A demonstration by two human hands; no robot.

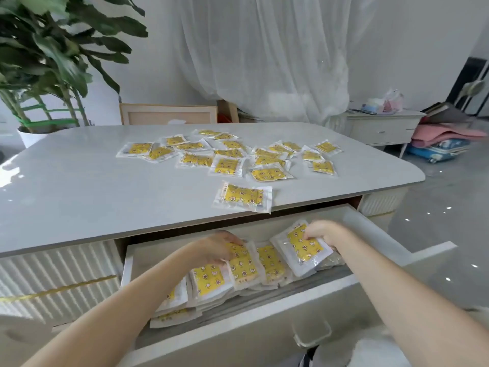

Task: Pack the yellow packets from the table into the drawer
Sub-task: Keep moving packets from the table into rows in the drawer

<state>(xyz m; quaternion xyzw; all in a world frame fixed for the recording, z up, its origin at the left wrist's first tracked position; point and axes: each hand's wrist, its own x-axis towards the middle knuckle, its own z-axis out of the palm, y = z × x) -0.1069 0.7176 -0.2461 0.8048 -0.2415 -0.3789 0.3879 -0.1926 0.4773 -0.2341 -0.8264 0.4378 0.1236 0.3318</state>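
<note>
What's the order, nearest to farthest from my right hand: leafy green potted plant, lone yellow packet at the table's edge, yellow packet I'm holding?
1. Held yellow packet, in the right hand, inside the drawer.
2. Lone yellow packet, at the table front edge.
3. Leafy green potted plant, far left, behind the table.

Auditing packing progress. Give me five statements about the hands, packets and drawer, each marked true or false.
1. The drawer is open. True.
2. The left hand grips the middle packet in the drawer. True.
3. The right hand lifts a packet off the table. False: it pinches the tilted packet inside the drawer.
4. Every packet is packed. False: scattered packets remain on the table.
5. A potted plant stands beyond the table's far left corner. True.
</note>
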